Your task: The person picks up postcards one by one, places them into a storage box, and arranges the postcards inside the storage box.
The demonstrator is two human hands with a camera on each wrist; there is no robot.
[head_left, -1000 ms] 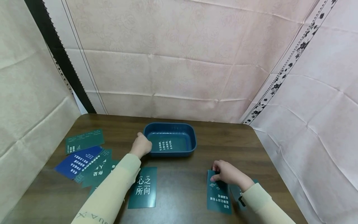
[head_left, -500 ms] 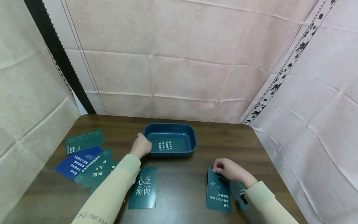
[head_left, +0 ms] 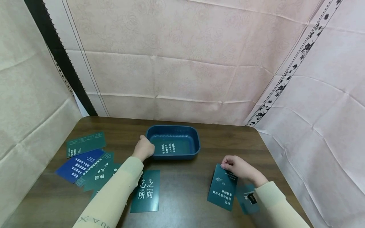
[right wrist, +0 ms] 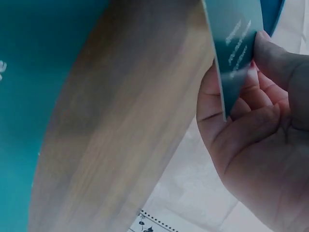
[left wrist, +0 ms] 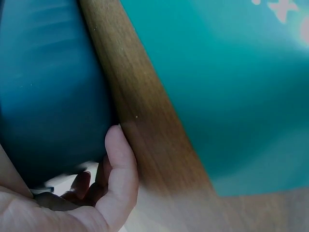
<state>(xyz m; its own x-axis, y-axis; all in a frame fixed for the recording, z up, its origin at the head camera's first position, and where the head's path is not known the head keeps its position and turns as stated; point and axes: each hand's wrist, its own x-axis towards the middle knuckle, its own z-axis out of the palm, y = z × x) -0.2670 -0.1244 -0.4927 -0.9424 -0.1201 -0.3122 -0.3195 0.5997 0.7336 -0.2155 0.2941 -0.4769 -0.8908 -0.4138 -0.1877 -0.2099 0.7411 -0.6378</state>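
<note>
A dark blue rectangular tray (head_left: 196, 148) stands at the middle back of the table. At its left front corner my left hand (head_left: 144, 148) holds it; the left wrist view has my fingers (left wrist: 120, 164) curled against the tray's wall (left wrist: 53, 96). Toward the right, my right hand (head_left: 238, 166) pinches the top edge of a green card (head_left: 222, 186) printed with white characters. In the right wrist view the thumb (right wrist: 275, 53) lies over one face of that card (right wrist: 236, 48), fingers behind it. Partly behind my right wrist, another green card (head_left: 246, 198) lies on the table.
Inside the tray lies a green card (head_left: 168, 148) with white text. One more green card (head_left: 148, 193) rests in front of the tray. At the left, a blue card (head_left: 80, 166) and several green cards (head_left: 86, 144) overlap, partly hidden by my left sleeve (head_left: 114, 196).
My right hand has shifted from lying over the card's top to pinching its edge. The card has tilted and moved slightly up. My left hand and the tray stay put.
</note>
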